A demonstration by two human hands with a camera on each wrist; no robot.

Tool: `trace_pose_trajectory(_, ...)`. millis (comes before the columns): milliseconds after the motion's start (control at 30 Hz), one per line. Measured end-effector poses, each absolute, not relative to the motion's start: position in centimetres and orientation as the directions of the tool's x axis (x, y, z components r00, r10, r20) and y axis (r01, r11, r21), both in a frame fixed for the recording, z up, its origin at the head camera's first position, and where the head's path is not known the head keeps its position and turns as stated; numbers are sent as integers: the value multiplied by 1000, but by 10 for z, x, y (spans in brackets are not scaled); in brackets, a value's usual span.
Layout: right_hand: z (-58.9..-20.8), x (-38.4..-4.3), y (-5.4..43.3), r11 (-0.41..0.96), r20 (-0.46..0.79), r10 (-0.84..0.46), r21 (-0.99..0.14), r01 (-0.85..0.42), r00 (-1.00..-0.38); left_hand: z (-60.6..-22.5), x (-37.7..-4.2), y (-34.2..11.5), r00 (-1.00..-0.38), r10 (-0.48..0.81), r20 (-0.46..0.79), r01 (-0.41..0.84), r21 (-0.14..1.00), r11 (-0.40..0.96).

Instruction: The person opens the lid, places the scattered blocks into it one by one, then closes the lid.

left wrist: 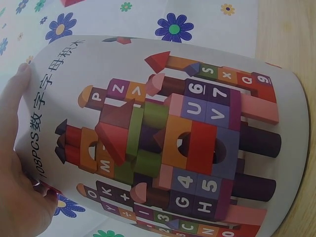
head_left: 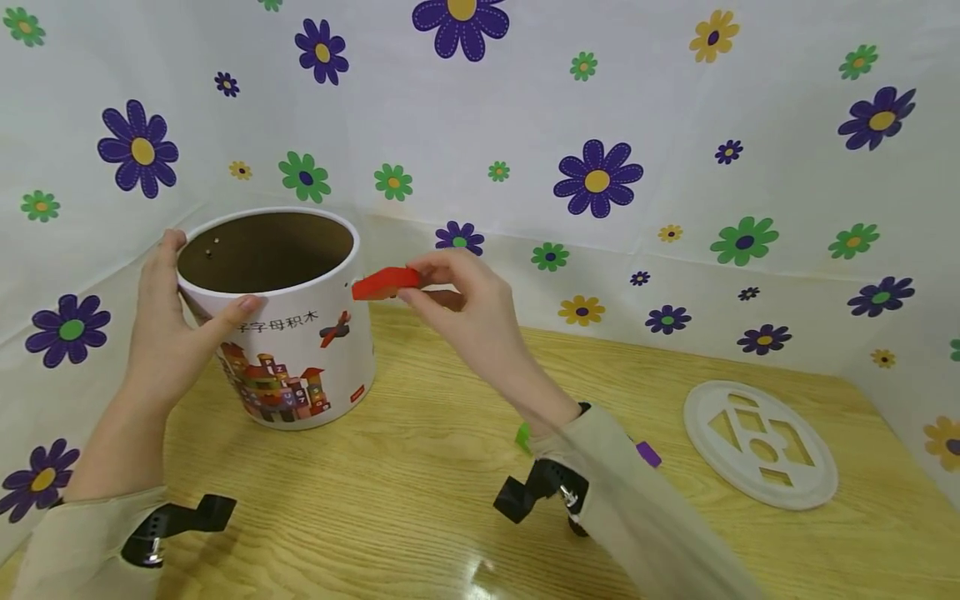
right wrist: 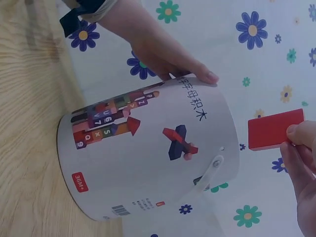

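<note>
A white bucket (head_left: pixel 330 333) printed with toy-block pictures stands upright on the table at the left, its top uncovered. My left hand (head_left: pixel 168 325) grips its rim from the left, thumb on the front and fingers round the far side. Between thumb and fingers, my right hand (head_left: pixel 472 304) pinches a red rectangular block (right wrist: pixel 276 129), just right of the bucket and near rim height in the head view. In the right wrist view the block shows its flat broad face, apart from the bucket's rim.
A round white lid (head_left: pixel 810 467) with shaped cut-outs lies on the table (head_left: pixel 420 483) at the right. Partly behind the right forearm are a green block (head_left: pixel 522 437) and a purple block (head_left: pixel 648 454). A flower-patterned cloth (head_left: pixel 517 108) rises behind the table.
</note>
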State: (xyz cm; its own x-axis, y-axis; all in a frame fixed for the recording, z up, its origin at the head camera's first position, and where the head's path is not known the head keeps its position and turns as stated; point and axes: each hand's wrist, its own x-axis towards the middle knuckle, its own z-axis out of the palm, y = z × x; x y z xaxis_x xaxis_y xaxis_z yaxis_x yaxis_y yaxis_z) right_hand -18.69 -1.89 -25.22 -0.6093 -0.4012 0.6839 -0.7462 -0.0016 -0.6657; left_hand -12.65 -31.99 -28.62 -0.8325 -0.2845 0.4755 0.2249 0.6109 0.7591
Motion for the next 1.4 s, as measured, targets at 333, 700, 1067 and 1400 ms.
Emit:
trace_pose_trajectory(333,-247,-200,-59,-102,692,-368,-694,-713,-621,-288,-125,-323,-828,-289,481,229,760,608)
trace_pose_trajectory(700,-246,-205,-80,16,649,-443,-684,-729,-619,-287,-124,-323,-826,-291,482,227,759,611)
trace_pose_trajectory(1067,-246,-205,-82,128,586,-494,-681,-721,-642,-286,-126,-322,-830,-283,480,228,756,614)
trace_pose_trajectory(1400,-248,-201,-83,125,539,-514,-723,-680,-667,-286,-127,-320,-831,-279,481,229,754,616)
